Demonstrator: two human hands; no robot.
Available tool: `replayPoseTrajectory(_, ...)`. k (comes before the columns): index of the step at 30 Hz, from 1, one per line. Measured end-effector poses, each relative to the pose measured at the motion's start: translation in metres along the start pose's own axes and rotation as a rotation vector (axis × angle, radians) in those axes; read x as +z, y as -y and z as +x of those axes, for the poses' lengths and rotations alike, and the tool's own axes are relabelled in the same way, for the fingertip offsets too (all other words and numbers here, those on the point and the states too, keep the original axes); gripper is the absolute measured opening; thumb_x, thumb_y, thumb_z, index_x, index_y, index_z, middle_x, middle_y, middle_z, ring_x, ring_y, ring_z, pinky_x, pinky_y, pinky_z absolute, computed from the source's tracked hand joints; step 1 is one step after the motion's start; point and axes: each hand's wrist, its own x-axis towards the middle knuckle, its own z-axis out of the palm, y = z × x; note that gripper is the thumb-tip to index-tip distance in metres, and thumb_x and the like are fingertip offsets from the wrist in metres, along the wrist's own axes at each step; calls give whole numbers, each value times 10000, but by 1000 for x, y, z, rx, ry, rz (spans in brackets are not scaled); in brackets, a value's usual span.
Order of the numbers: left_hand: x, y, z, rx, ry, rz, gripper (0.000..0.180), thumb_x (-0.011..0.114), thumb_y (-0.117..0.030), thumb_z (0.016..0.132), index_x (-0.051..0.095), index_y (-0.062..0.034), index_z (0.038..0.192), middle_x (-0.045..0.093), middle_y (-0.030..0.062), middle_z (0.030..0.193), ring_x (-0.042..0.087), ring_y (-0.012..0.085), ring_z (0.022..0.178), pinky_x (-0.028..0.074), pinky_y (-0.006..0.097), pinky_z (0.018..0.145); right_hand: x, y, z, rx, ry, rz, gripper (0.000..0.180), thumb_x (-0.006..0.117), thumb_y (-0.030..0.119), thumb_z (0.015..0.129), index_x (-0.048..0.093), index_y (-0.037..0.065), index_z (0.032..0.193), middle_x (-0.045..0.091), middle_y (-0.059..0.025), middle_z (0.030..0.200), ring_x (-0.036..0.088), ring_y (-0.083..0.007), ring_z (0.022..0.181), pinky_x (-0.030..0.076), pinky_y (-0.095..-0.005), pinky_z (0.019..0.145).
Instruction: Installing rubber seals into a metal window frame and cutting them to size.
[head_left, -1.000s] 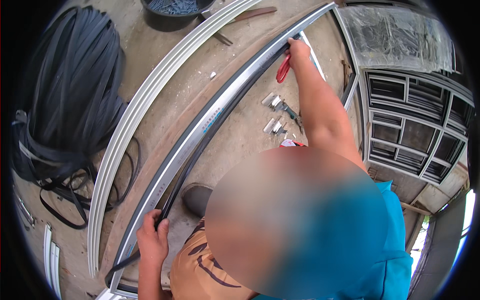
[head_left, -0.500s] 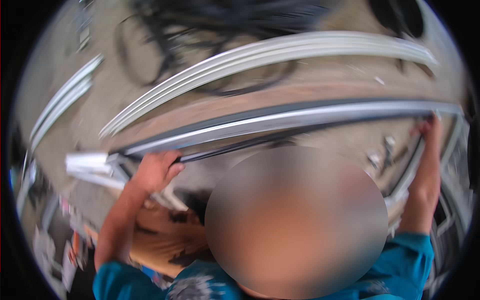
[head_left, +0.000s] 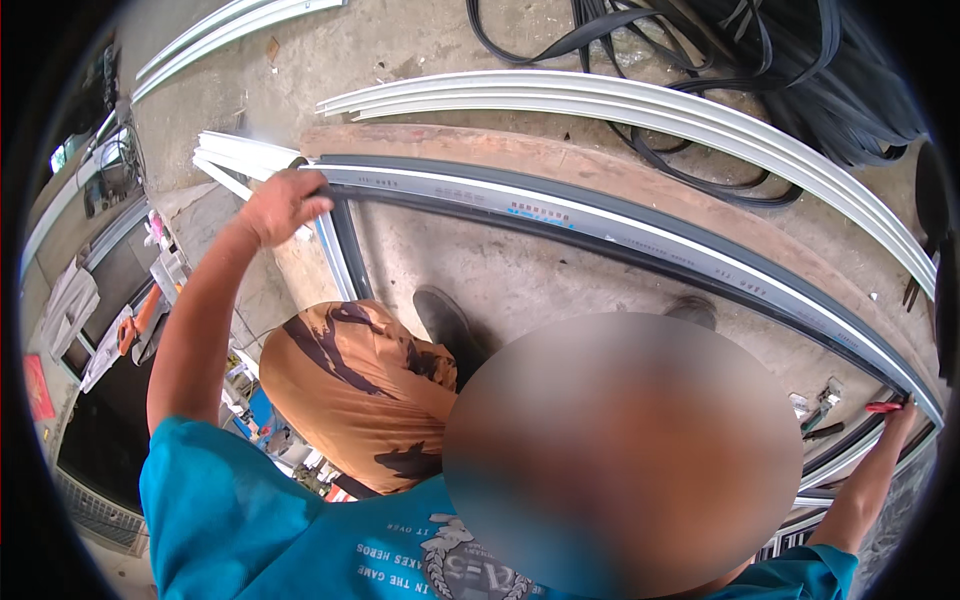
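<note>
A grey metal frame (head_left: 450, 188) with a white edge and dark rubber along it spans the view in front of me. At its upper left corner, my left hand (head_left: 283, 208) is closed on a black rubber strip (head_left: 440, 212) that runs along the frame's inner side. My right hand (head_left: 900, 412) is at the far right corner, fingers closed round a small red object (head_left: 884, 407), perhaps a tool handle; its kind is hard to tell. A blurred oval hides part of the near middle.
Beneath the frame lies a wooden plank (head_left: 420, 140). Beyond are white metal profiles (head_left: 600, 95) and a heap of black rubber strips (head_left: 790, 90). Small tools (head_left: 825, 405) lie on the floor at right. A cluttered bench with an orange-handled saw (head_left: 128, 335) stands at left.
The view has turned, so the frame now slopes down to the right. The black strip, earlier hanging apart from the frame's bar, now lies closer along it. My left hand is at the corner.
</note>
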Motion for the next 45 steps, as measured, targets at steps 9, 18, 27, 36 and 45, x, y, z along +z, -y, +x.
replayPoseTrajectory(9, -42, 96, 4, -433, -213, -423, 339, 518, -334, 981, 595, -7, 1024, 613, 141, 848, 527, 251, 755, 462, 390, 759, 15, 2, -14, 34, -10, -40, 187, 583, 215, 982, 564, 92, 843, 485, -9, 695, 486, -154, 614, 408, -307, 539)
replayPoseTrajectory(18, 39, -10, 67, -422, -552, -123, 572, 615, -347, 917, 475, 3, 1347, 515, 258, 1313, 498, 414, 1218, 394, 442, 1038, -6, -2, 17, 14, -4, 23, 150, 564, 193, 985, 610, 62, 927, 606, -39, 817, 568, -187, 704, 480, -349, 623)
replayPoseTrajectory(27, -25, -31, 122, -309, -363, -332, 406, 599, -283, 932, 595, 7, 1216, 653, 182, 1078, 619, 311, 1003, 458, 382, 913, 3, -33, 24, 7, -91, -15, 140, 586, 191, 961, 608, 54, 977, 635, -72, 916, 613, -231, 792, 513, -390, 690)
replayPoseTrajectory(36, -26, 35, -26, -357, -44, -941, 393, 699, -346, 862, 681, -4, 1057, 597, -5, 766, 531, 88, 711, 441, 246, 672, -13, -8, 37, -24, -61, -5, 170, 573, 187, 973, 626, 43, 1046, 665, -70, 944, 648, -231, 785, 542, -386, 681)
replayPoseTrajectory(45, 55, 44, -39, -469, 19, -349, 382, 615, -353, 934, 646, -45, 1157, 660, 122, 845, 600, 221, 817, 472, 370, 787, -2, -2, 24, -5, 20, -36, 218, 554, 234, 978, 603, 37, 1060, 649, -86, 962, 633, -254, 804, 528, -415, 691)
